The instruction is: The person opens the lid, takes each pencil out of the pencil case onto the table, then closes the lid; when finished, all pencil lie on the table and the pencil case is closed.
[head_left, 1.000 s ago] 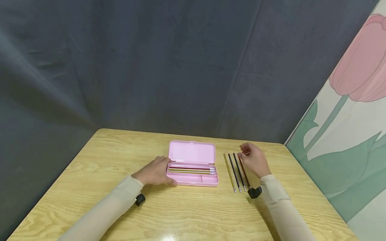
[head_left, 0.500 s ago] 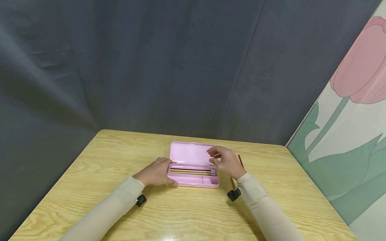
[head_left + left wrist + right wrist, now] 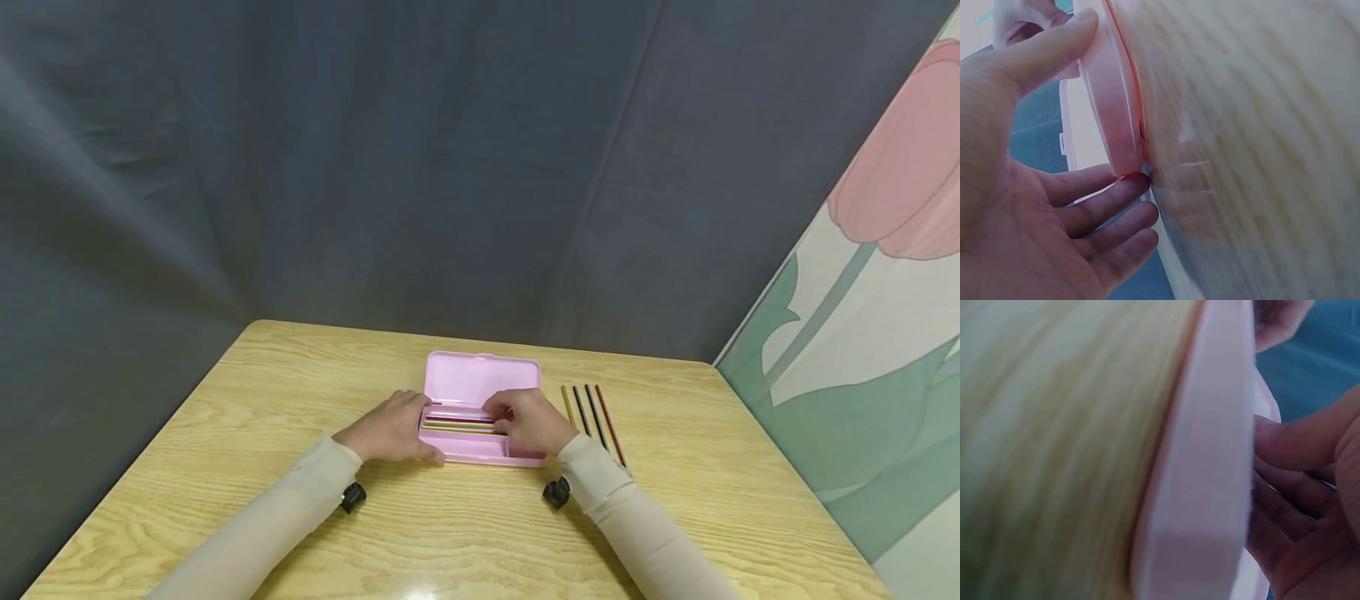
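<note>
An opened pink pencil case (image 3: 468, 450) lies on the table with its lid (image 3: 480, 375) tilted back. Several pencils (image 3: 453, 423) lie lengthwise in its long compartment. My left hand (image 3: 390, 427) grips the case's left end; in the left wrist view its thumb rests on the wall (image 3: 1107, 94) and its fingers touch the end. My right hand (image 3: 528, 418) reaches into the case over the pencils' right ends, a gap showing between thumb and forefinger. In the right wrist view the case wall (image 3: 1204, 456) hides those fingertips.
Right of the case a yellow pencil (image 3: 567, 404), two dark pencils (image 3: 592, 408) and a reddish pencil (image 3: 610, 421) lie side by side on the wooden table (image 3: 450, 533). A dark curtain (image 3: 450, 167) hangs behind; a tulip-patterned panel (image 3: 885, 333) stands at right.
My right hand has moved left from above the reddish pencil, past the row of loose pencils, and down into the case. The left hand has stayed at the case's left end.
</note>
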Available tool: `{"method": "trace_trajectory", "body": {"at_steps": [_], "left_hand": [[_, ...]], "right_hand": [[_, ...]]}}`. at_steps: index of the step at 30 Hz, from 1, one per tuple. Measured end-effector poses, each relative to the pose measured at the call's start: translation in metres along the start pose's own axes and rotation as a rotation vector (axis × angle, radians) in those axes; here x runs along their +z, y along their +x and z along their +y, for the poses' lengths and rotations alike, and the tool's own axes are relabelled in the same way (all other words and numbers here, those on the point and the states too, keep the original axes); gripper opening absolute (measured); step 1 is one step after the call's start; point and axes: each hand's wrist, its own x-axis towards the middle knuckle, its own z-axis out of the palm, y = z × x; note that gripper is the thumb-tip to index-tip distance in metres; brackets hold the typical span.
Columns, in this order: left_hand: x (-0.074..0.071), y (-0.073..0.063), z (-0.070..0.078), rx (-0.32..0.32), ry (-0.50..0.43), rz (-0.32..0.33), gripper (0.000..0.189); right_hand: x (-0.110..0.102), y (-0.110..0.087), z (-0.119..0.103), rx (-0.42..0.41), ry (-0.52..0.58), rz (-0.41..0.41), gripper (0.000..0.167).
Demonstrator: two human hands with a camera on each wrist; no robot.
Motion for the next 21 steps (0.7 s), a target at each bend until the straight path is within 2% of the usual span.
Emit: {"method": "trace_trajectory", "body": {"at_steps": [9,21], "left_hand": [[-0.0011,-0.0002,0.0008,-0.001,-0.002,-0.004,0.091],[0.0017,-0.0019,0.0021,-0.011,0.001,-0.011,0.088]], "right_hand": [[0.0014,-0.0016,-0.0042,-0.072,-0.092,-0.047,0.026],[0.0075,-0.0012,-0.0057,-0.031,-0.084,-0.096,0.031]]}}
